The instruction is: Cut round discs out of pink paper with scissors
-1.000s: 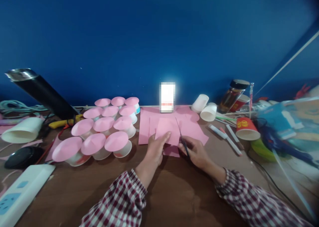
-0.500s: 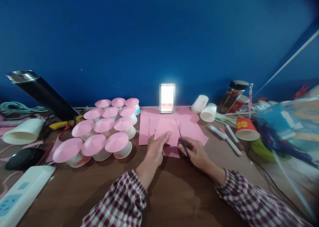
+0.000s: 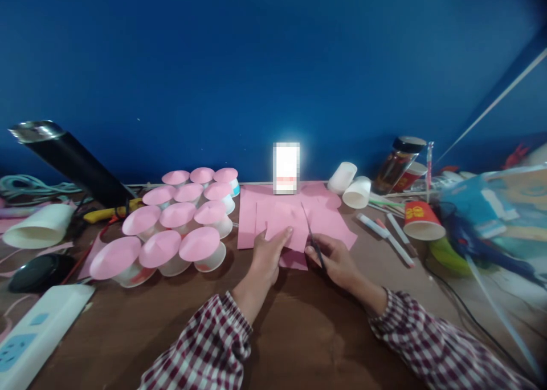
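Between the thumb and fingers of my left hand [image 3: 269,254] is a piece of pink paper [image 3: 287,222], held above other pink sheets [image 3: 247,222]. My right hand [image 3: 334,259] grips a pair of dark scissors [image 3: 315,246], whose blades point away from me along the paper's right edge. Whether the blades are cutting into the paper I cannot tell. To the left, several paper cups [image 3: 212,260] stand in rows, each topped with a shallow pink paper cone [image 3: 200,243].
Two white cups [image 3: 357,193] lie at the back right, near some markers [image 3: 387,239] and a red cup [image 3: 422,221]. A dark-lidded jar [image 3: 399,165] leans by the wall. A power strip [image 3: 47,327] and black cylinder [image 3: 77,162] are at left.
The held paper has tilted or shifted slightly, its upper edge now blending with the sheets behind. Both hands stay almost where they were, the left still on the paper, the right on the scissors.
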The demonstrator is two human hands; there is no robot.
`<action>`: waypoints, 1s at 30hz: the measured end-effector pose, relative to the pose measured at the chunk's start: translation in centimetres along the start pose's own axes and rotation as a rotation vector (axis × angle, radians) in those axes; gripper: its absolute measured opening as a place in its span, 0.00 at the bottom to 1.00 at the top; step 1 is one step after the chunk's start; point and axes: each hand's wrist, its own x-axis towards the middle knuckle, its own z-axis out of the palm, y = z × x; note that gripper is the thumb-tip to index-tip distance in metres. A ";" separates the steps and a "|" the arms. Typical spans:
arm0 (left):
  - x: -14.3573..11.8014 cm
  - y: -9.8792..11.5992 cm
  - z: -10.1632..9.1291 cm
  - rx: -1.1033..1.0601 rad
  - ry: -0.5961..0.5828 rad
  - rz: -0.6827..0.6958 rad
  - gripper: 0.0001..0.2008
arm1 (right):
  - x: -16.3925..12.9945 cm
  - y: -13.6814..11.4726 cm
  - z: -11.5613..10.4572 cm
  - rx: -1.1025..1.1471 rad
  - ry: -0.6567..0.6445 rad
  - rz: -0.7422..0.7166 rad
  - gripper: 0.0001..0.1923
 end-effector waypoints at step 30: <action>0.1 -0.1 0.0 -0.034 0.018 0.019 0.26 | 0.0 0.2 -0.3 -0.072 0.003 0.016 0.11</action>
